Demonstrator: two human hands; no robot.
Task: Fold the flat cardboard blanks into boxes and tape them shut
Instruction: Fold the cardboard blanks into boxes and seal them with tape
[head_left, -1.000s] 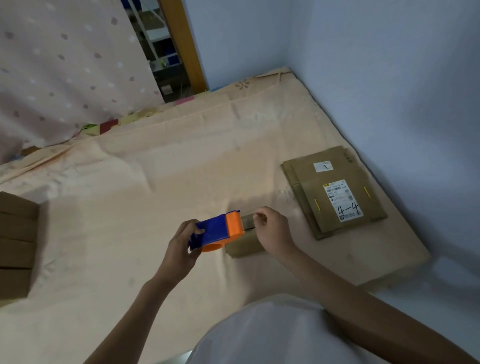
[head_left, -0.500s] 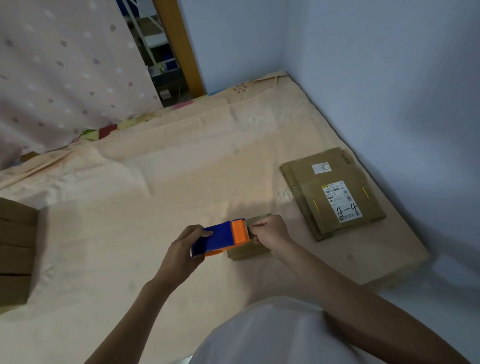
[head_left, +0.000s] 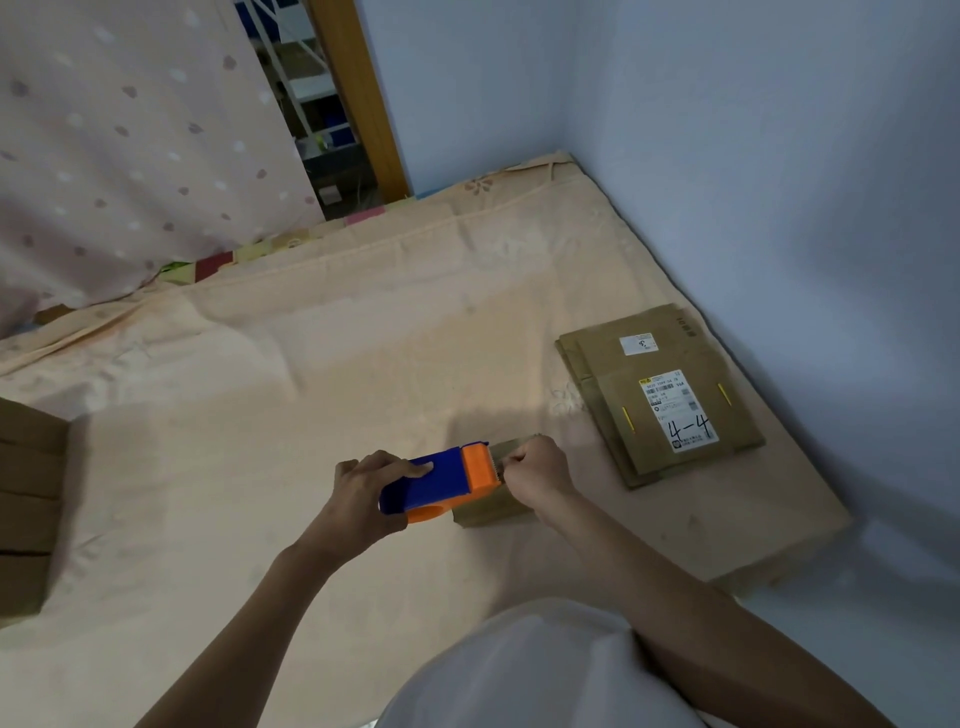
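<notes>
My left hand (head_left: 358, 491) gripped the tape dispenser (head_left: 441, 480) and my right hand (head_left: 537, 475) pinched at its toothed edge, fingers curled — both over the small box (head_left: 493, 512) on the bed sheet (head_left: 311, 389). I judged the tape should be pulled straight and pressed along the seam. The flat blanks (head_left: 660, 395) lay near on the right, not in the way.

We see a bed (head_left: 291, 395) in a peach sheet; on it lie a small box (head_left: 491, 512), flat blanks (head_left: 660, 395) and stacked cardboard (head_left: 26, 499)
</notes>
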